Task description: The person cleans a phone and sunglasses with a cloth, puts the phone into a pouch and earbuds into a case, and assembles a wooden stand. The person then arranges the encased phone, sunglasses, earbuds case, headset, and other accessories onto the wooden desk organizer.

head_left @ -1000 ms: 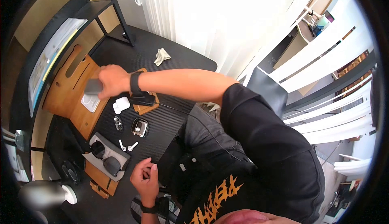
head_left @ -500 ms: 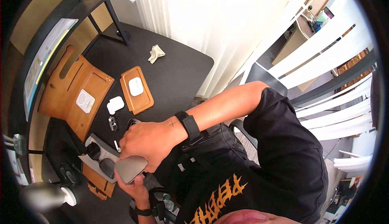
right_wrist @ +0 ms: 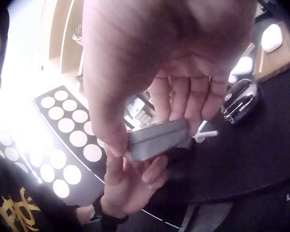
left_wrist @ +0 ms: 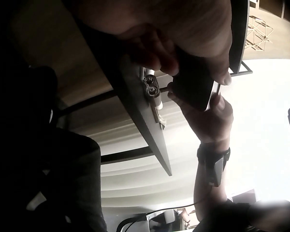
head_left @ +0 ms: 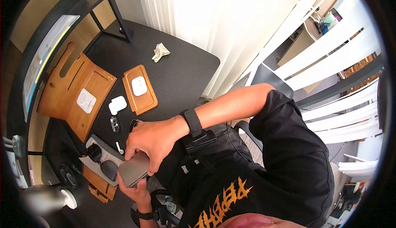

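In the head view a grey, flat block with rounded corners is held between both hands over the desk's near edge. My right hand grips it from above, thumb on one side and fingers on the other. Under it, my left hand holds the lower end, thumb along the edge. A seam runs along the side of the grey block in the right wrist view. Beside the hands lie a white earbud and sunglasses on an open grey case. My right hand partly hides a black-rimmed watch case.
A wooden stand carries a white charging pad. Nearer are a white earbud case, a small clear-and-dark item and a wooden tray with a white case. A crumpled cloth lies farther off.
My right hand has brought the grey block from the wooden stand back toward my body. My left hand, empty before, has taken hold of its lower end.
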Available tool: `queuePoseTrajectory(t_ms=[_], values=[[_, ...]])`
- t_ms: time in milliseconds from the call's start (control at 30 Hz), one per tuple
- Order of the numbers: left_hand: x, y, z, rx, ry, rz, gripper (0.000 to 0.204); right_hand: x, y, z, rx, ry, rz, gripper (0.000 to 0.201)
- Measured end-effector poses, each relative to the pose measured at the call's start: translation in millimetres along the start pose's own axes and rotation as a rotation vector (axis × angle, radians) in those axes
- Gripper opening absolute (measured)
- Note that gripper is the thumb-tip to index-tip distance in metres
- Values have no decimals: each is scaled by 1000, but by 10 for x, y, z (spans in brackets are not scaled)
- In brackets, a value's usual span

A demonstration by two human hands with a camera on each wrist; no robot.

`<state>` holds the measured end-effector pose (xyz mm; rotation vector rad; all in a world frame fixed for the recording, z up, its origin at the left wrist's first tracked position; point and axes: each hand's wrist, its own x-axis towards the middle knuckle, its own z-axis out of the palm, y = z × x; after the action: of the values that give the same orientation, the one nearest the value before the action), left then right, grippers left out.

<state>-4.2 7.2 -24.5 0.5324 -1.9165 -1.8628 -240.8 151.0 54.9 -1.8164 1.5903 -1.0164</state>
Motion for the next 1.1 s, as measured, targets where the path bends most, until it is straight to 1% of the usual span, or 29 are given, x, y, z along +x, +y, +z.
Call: queuePoseTrajectory(t_ms=[67, 133, 167, 233, 267, 333, 400, 500, 533, 600, 667, 733, 800, 833, 867, 933, 967, 1000, 1067, 1100], values=[[-27, -137, -78, 0, 16, 9, 86, -11, -10, -42, 11, 3, 5, 46], [-30, -185, -118, 1, 34, 18, 86, -30, -17, -105, 251, -38, 120, 51], [-24, -168, -117, 21, 9, 26, 84, -34, -1, -71, 250, -38, 121, 51], [-11, -120, -81, 39, -21, 37, 83, -58, 8, 21, 29, 54, -28, 58], [-13, -81, -62, 26, -18, 17, 83, -68, -5, 44, 29, 57, -28, 58], [-7, -47, -32, 18, -13, -2, 83, -87, -48, 68, -72, 108, -47, 65], [-8, -50, -9, -5, 44, 18, 83, -86, -83, 69, -63, 107, -33, 67], [-13, -44, -32, 36, 11, 11, 85, -103, -103, 77, -115, 122, -31, 69], [-8, -41, -14, 37, 14, 11, 85, -117, -100, 73, -124, 135, -55, 69], [14, -22, 54, 13, -1, 95, 88, -147, -106, 39, -132, 142, -80, 69], [27, -2, 78, -23, -20, 82, 91, -185, -127, -40, -124, 186, -94, 68], [40, 29, 97, -57, -33, 66, 94, -244, -138, -179, -138, 249, -59, 68], [74, 62, 127, -97, -33, 82, 96, -301, -59, -348, -193, 344, -83, 72], [82, 80, 139, -88, -44, 86, 91, -359, -62, -458, -198, 375, -18, 72], [89, 81, 148, -87, -32, 80, 91, -430, -58, -561, -200, 404, 45, 73], [80, 71, 140, -58, -71, 111, 80, -567, 72, -761, -340, 524, 52, 74], [84, 58, 139, -71, -87, 146, 74, -647, 124, -860, -425, 562, 91, 74], [85, 65, 144, -57, -46, 131, 74, -735, 197, -949, -505, 599, 127, 74], [78, 100, 159, -86, -84, 103, 68, -909, 356, -1064, -477, 661, 266, 74], [82, 119, 161, -95, -88, 109, 63, -983, 427, -1083, -457, 688, 301, 74]])
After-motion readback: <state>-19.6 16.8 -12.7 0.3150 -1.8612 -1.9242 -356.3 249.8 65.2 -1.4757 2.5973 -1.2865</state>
